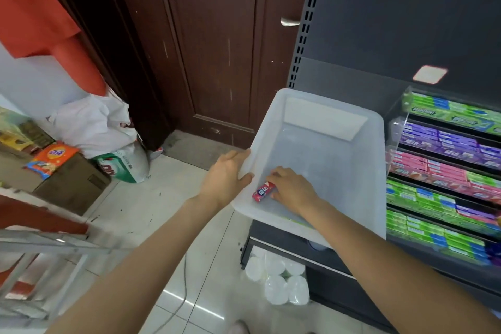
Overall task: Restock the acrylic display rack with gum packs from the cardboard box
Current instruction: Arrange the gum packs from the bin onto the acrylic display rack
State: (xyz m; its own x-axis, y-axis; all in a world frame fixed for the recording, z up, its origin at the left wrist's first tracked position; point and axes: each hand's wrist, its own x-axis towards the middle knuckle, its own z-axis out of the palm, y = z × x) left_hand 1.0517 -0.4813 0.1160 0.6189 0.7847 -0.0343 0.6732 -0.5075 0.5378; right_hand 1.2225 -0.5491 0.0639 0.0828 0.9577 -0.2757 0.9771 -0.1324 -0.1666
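A: Largest items? 
B: Acrylic display rack [444, 171], tiers stocked; translucent plastic bin [320, 160] beside it.

A: Hands? 
B: Left hand [225, 177] grips the bin's left rim. Right hand [291, 187], inside, fingers curled on a red gum pack [262, 192] at the near-left corner.

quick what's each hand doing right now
Left hand: grips the plastic bin's rim.
Right hand: inside the bin, picking up a red gum pack.
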